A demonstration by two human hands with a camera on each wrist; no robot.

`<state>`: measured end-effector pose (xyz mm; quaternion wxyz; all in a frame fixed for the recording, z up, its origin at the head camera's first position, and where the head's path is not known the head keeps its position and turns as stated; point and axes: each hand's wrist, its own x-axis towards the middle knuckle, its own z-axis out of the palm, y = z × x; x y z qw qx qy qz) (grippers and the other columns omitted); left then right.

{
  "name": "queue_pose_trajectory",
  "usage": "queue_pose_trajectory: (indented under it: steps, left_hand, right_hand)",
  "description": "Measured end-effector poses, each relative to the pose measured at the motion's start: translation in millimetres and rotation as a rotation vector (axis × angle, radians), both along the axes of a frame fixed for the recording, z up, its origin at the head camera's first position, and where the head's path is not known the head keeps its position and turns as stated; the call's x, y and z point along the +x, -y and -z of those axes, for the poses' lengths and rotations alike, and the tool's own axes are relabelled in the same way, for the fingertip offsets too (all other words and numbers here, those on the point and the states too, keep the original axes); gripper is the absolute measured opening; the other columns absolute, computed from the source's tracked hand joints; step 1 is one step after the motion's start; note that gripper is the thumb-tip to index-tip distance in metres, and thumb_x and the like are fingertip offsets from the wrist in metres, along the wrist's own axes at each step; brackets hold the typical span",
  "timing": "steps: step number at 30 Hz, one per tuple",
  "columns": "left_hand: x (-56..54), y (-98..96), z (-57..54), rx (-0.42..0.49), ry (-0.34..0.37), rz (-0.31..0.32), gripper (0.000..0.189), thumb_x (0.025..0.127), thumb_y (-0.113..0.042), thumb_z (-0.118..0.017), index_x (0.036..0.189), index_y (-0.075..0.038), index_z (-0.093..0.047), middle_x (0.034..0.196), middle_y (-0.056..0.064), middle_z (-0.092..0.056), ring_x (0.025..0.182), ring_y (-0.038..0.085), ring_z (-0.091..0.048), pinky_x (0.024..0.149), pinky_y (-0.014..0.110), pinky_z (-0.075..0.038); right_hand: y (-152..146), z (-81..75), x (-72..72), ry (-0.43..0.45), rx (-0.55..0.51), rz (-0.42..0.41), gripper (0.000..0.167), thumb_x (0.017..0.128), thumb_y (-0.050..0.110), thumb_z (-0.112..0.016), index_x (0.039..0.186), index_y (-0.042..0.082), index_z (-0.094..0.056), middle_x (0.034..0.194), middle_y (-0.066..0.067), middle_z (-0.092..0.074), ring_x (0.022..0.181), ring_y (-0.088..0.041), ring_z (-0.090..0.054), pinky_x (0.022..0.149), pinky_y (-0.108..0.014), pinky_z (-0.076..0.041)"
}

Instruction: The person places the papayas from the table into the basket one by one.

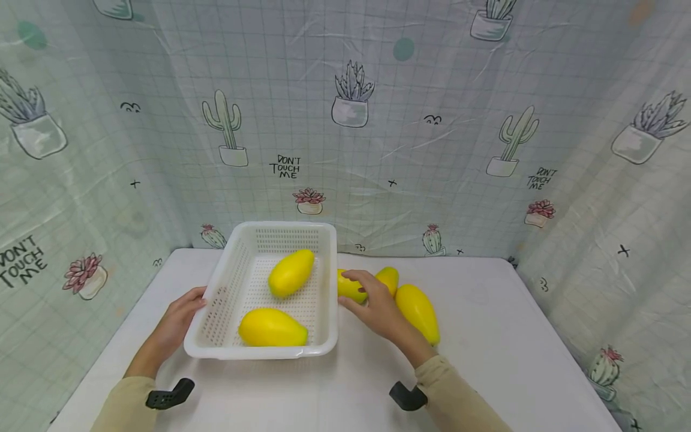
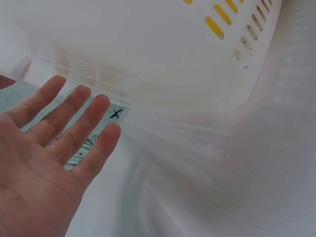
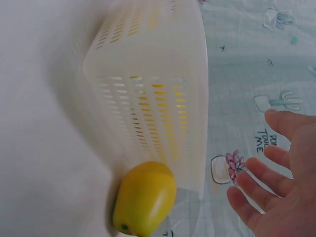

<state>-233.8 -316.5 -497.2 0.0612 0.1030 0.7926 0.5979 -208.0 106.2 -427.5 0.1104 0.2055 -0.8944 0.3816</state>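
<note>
A white plastic basket (image 1: 259, 353) with slotted walls holds two yellow mangoes, one mango (image 1: 291, 273) towards the back and another mango (image 1: 272, 327) near the front. My left hand (image 1: 180, 315) grips the basket's left rim. In the left wrist view its fingers (image 2: 81, 133) extend nearly straight below the rim; most of the thumb is hidden. To the right of the basket, my right hand (image 1: 378, 303) hovers over a mango (image 1: 349, 287), fingers loosely bent and spread. Nothing lies in its grasp in the right wrist view, where a mango (image 3: 145, 197) sits against the basket wall (image 3: 148, 64).
Two more mangoes lie beyond and beside my right hand, a far mango (image 1: 388, 279) and a nearer mango (image 1: 418, 315). A white-covered table (image 1: 486, 360) bears everything. A cactus-print curtain (image 1: 410, 168) encloses its back and sides.
</note>
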Motion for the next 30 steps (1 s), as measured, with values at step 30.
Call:
queue_pose_trajectory:
  steps: [30]
  left_hand:
    - [0.0,0.3,0.9,0.005,0.007,-0.009,0.054,0.104,-0.04,-0.033,0.145,-0.005,-0.033,0.123,-0.021,-0.052,0.106,-0.005,-0.056,0.087,0.015,-0.047]
  right_hand:
    - [-16.1,0.7,1.7,-0.04,-0.024,0.022,0.045,0.088,0.028,-0.071,0.129,0.016,-0.057,0.131,-0.002,-0.059,0.12,-0.024,-0.056,0.096,-0.04,-0.051]
